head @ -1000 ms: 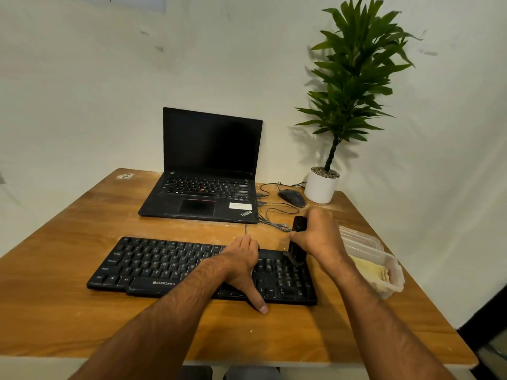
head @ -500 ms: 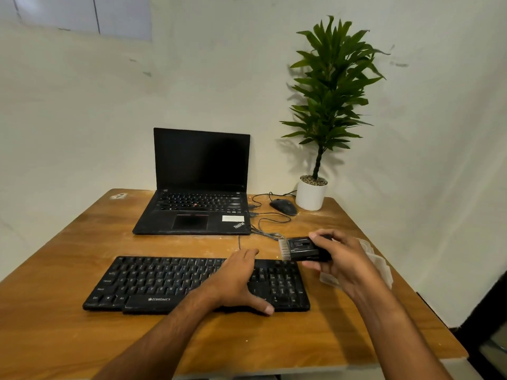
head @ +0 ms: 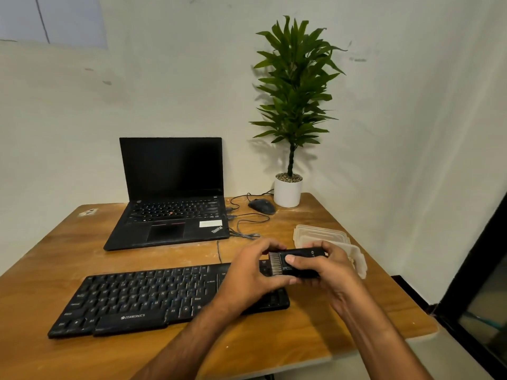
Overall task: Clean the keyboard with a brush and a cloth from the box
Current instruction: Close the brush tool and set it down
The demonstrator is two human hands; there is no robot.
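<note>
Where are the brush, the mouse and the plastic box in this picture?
brush [head: 300, 263]: head view, on its black body.
mouse [head: 262, 206]: head view, on its top.
plastic box [head: 359, 263]: head view, on its near wall.

Probably a home office: laptop [head: 170, 196], mouse [head: 262, 206] and potted plant [head: 290, 111] on wooden desk [head: 41, 270].

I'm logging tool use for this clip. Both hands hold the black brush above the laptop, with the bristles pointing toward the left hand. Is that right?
Not quite. The head view shows both hands, left hand and right hand, holding the black brush above the right end of the keyboard, not above the laptop, which sits farther back on the table. The bristles do point toward the left hand.
</note>
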